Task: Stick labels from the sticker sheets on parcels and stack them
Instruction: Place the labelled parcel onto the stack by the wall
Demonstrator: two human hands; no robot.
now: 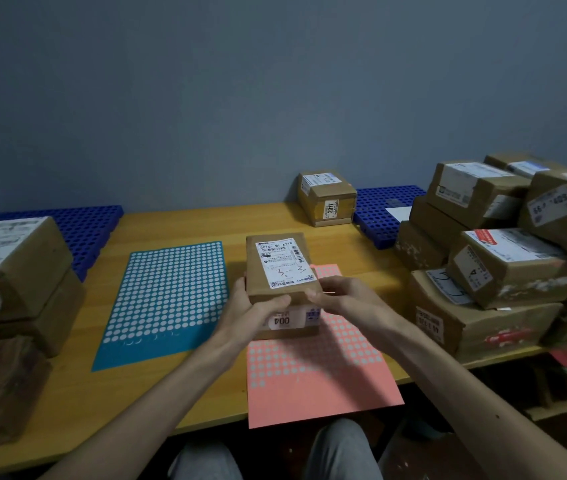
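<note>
Gripping a brown parcel (280, 268) with left hand (254, 306) and right hand (341, 296) above the pink sticker sheet (316, 375) on the tabletop (178, 223); probably midway, judging by left stack (15, 265) and larger right pile (500, 265).

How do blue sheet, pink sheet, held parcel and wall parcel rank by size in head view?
1. blue sheet and pink sheet, alike
2. held parcel
3. wall parcel, though farther away
</note>
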